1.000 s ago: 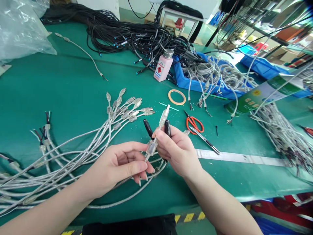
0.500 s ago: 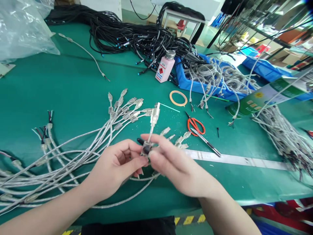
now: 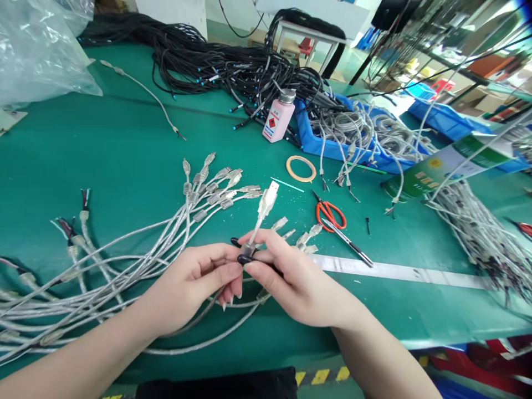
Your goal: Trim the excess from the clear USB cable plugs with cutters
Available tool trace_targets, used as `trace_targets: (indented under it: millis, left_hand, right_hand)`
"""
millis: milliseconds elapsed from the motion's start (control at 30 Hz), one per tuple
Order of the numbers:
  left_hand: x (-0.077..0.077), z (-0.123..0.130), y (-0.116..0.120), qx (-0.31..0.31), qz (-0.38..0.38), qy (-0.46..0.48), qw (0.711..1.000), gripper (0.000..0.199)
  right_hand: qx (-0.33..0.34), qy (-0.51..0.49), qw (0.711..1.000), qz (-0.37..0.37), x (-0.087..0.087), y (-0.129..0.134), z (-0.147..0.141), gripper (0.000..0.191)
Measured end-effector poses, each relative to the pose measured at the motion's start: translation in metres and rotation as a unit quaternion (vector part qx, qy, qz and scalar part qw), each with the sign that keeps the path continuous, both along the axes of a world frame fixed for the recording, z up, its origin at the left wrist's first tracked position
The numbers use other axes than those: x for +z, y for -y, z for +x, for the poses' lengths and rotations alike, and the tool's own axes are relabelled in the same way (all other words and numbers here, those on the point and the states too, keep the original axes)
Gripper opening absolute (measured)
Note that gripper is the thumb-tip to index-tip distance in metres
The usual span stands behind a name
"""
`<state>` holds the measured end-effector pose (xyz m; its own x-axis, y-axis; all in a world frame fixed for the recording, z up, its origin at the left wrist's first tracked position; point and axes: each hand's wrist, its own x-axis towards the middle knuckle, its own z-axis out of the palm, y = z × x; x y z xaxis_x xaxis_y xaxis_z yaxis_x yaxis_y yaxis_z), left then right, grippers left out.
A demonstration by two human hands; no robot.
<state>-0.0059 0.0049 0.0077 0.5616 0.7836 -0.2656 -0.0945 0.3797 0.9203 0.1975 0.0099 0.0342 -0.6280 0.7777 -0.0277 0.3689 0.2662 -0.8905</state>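
Note:
In the middle of the head view a USB cable stands up between my hands, its clear USB plug (image 3: 268, 198) pointing up and away. Below the plug sits a clear bead (image 3: 248, 249) on the cable. My left hand (image 3: 208, 274) is closed, pinching the cable just under the bead. My right hand (image 3: 293, 274) is closed around a black-tipped tool (image 3: 245, 259), mostly hidden in the palm; its two dark rounded tips lie on either side of the bead. Left of my hands a bundle of similar cables (image 3: 170, 233) lies with several plugs pointing away.
Red-handled scissors (image 3: 331, 215), tweezers (image 3: 348, 243) and a tape ring (image 3: 301, 168) lie right of my hands. Farther back stand a pink bottle (image 3: 278, 116) and a blue bin (image 3: 307, 136) of cables. Black cables (image 3: 233, 61) pile along the far edge; a plastic bag (image 3: 45, 50) lies far left.
The plug has tilted right and turned, showing its metal face. The dark tips have shifted slightly left, and my left fingers have moved a little lower on the cable.

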Motion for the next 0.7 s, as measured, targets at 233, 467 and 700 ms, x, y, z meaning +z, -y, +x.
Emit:
trace_targets:
  millis: [233,467,700]
  left_hand:
    - [0.005,0.004,-0.004,-0.049,0.062,-0.053,0.996,0.028]
    - [0.004,0.012,-0.004,-0.050,0.178,-0.257,0.949,0.028]
    - [-0.016,0.027,0.001,-0.045,0.344,-0.345,0.872,0.038]
  right_hand:
    - [-0.094,-0.053,0.994,0.015,-0.009,-0.005,-0.003,0.025]
    - [-0.142,0.169,0.971,0.093,-0.001,-0.011,0.011,0.031]
    - [-0.316,0.317,0.865,0.226,0.002,-0.028,0.039,0.028]
